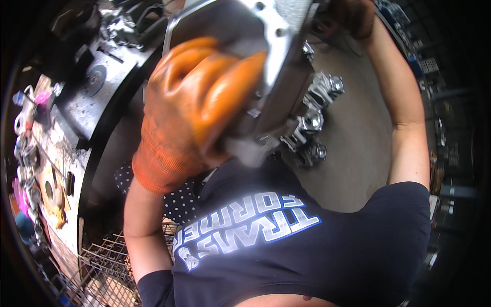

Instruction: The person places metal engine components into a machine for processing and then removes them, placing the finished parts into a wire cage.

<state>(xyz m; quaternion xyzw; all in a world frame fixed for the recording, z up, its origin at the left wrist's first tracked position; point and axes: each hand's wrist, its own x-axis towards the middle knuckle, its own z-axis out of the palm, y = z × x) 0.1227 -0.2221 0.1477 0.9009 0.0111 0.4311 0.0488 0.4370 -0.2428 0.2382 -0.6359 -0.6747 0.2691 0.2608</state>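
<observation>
The fingers (225, 87) of the left hand (194, 107), in an orange glove, are pressed together and curled over the near edge of a large bright metal part (276, 56), which sits at twelve o'clock in the view, raised close to the camera and above the person's dark blue shirt (307, 245). The thumb is hidden behind the part, so how firmly it backs the grip cannot be told. The right hand (353, 18), in a dark glove at about one o'clock, reaches to the part's far end; its fingers are cut off by the frame's rim, so their state cannot be told.

Judging from this hold, the load looks heavy and awkward, so the person would do well to keep both hands on opposite ends, wrists straight, and the part close to the body rather than out on stretched arms. The glove should stay clear of the sharp plate edge and the bolt holes.

Below the part, at about two o'clock, a cluster of shiny metal fittings (314, 123) lies on the grey floor (353, 153). At nine o'clock stands a cluttered workbench (66, 148) with a chain (28, 179), and a wire basket (107, 261) sits at seven o'clock.
</observation>
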